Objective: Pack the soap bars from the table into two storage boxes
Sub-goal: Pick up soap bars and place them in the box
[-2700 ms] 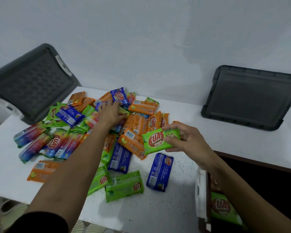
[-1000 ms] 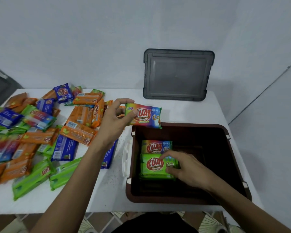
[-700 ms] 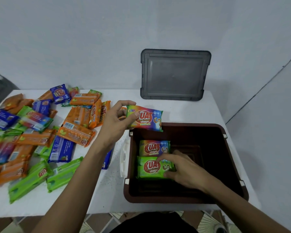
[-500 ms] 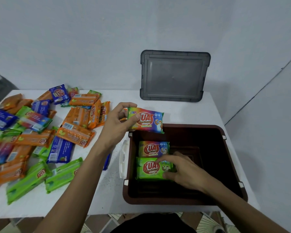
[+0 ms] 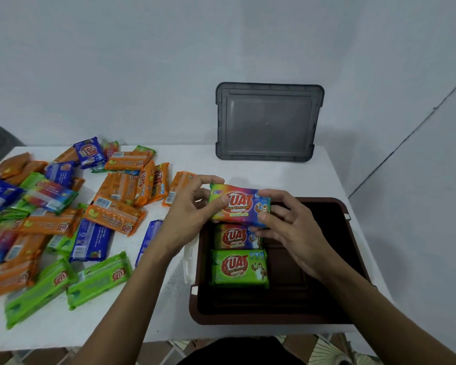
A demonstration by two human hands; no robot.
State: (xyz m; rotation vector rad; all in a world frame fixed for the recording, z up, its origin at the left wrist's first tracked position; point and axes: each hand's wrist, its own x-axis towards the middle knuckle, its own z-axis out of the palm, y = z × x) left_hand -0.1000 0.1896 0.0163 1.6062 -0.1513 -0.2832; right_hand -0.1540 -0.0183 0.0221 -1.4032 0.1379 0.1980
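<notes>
One white worktop [image 5: 248,167] stretches out, with one brown storage box [image 5: 274,318] beneath the grips, one grey lid [image 5: 269,122] propped on the wall beyond them, and a heap of loose soap bars [image 5: 111,214], too overlapped to count, left of them. Two bars lie flat in the box just below the grips, one rainbow [image 5: 234,237], one green [image 5: 238,268]. The left grip [image 5: 192,214] and right grip [image 5: 292,227] each pinch an end of one rainbow-wrapped bar [image 5: 241,205], label up, long axis running left to right.
</notes>
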